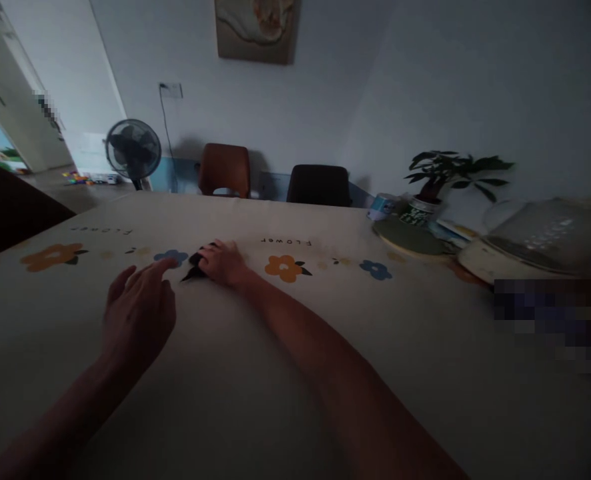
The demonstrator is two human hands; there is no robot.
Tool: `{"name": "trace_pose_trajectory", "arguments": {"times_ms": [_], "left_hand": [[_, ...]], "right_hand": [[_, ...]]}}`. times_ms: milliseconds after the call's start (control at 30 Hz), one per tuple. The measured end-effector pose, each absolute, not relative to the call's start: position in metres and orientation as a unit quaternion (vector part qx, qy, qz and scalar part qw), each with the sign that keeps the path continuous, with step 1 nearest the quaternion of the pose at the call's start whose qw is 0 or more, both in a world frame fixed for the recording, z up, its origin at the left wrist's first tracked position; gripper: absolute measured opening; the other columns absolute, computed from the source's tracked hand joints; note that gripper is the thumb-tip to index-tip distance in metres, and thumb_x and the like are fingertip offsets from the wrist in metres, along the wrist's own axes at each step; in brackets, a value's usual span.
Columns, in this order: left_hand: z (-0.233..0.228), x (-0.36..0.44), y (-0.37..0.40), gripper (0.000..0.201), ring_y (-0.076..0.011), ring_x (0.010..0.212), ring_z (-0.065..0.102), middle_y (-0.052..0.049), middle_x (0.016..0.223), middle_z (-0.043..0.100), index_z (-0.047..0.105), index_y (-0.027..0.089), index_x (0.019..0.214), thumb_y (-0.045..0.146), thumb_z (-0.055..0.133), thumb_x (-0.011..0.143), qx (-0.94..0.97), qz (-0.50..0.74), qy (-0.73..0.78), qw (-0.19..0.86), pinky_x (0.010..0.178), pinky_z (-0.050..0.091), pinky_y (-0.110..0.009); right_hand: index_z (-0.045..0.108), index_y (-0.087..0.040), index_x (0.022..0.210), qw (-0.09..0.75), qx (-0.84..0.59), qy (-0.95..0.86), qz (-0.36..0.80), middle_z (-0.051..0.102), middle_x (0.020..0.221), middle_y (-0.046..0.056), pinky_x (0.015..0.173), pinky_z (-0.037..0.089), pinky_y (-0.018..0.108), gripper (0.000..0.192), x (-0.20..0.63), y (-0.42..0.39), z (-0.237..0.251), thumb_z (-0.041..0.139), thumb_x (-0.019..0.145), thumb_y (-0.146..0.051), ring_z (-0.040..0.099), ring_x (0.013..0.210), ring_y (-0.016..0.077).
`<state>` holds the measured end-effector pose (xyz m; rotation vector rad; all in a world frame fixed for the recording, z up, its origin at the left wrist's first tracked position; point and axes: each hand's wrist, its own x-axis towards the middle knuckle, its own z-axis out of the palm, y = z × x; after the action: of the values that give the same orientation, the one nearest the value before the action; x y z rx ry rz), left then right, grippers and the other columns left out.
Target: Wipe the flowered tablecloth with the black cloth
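My right hand [221,263] reaches far over the table and rests on a small black cloth [193,272], its fingers curled over it. The cloth lies bunched on the tablecloth, a pointed corner sticking out to the left; the palm hides part of it. Nearer and to the left, my left hand [143,310] hovers over or lightly touches the tablecloth, which I cannot tell. Its index finger stretches toward the black cloth, the other fingers are loosely bent, and nothing shows in it. The pale tablecloth [255,373] has orange and blue flowers and "Flower" lettering.
On the right stand a potted plant [425,190], a blue and white can [381,207], a round green mat [410,239] and a covered dish with a clear dome [540,233]. Beyond the table are a brown chair [224,168], a dark chair [319,184] and a fan [133,150].
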<state>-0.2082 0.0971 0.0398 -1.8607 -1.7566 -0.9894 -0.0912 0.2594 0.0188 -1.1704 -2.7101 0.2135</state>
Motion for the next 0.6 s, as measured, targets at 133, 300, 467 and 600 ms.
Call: {"name": "trace_pose_trajectory", "arguments": {"times_ms": [133, 300, 467, 600], "left_hand": [[0.037, -0.208, 0.098, 0.033, -0.0232, 0.108, 0.067, -0.010, 0.114, 0.071, 0.056, 0.022, 0.124, 0.023, 0.036, 0.097, -0.672, -0.339, -0.628, 0.198, 0.113, 0.040, -0.046], [0.034, -0.209, 0.100, 0.035, -0.0246, 0.105, 0.068, -0.012, 0.110, 0.072, 0.058, 0.020, 0.121, 0.029, 0.034, 0.097, -0.671, -0.328, -0.635, 0.198, 0.111, 0.042, -0.047], [0.033, -0.210, 0.100, 0.038, -0.0281, 0.101, 0.068, -0.011, 0.105, 0.072, 0.058, 0.023, 0.119, 0.035, 0.030, 0.096, -0.679, -0.323, -0.632, 0.187, 0.108, 0.044, -0.050], [0.034, -0.210, 0.100, 0.042, -0.0314, 0.100, 0.067, -0.008, 0.097, 0.071, 0.058, 0.030, 0.123, 0.038, 0.031, 0.093, -0.683, -0.319, -0.638, 0.154, 0.104, 0.046, -0.054]], "right_hand": [[0.054, -0.023, 0.136, 0.091, -0.471, -0.876, 0.056, 0.049, 0.151, 0.007, 0.113, 0.023, 0.064, 0.046, -0.015, 0.274, 0.016, 0.028, 0.100, -0.034, 0.033, 0.142, 0.0295], [0.055, -0.022, 0.136, 0.086, -0.579, -0.810, 0.039, 0.045, 0.154, 0.009, 0.113, 0.023, 0.061, 0.047, 0.089, 0.275, 0.016, 0.027, 0.100, -0.034, 0.033, 0.141, 0.0291], [0.054, -0.021, 0.138, 0.079, -0.679, -0.730, 0.028, 0.045, 0.154, 0.011, 0.111, 0.025, 0.063, 0.048, 0.187, 0.265, 0.018, 0.024, 0.100, -0.030, 0.034, 0.140, 0.0292], [0.057, -0.019, 0.133, 0.078, -0.742, -0.665, 0.022, 0.049, 0.149, 0.015, 0.109, 0.027, 0.063, 0.047, 0.250, 0.258, 0.020, 0.024, 0.101, -0.030, 0.038, 0.137, 0.0312]]}}
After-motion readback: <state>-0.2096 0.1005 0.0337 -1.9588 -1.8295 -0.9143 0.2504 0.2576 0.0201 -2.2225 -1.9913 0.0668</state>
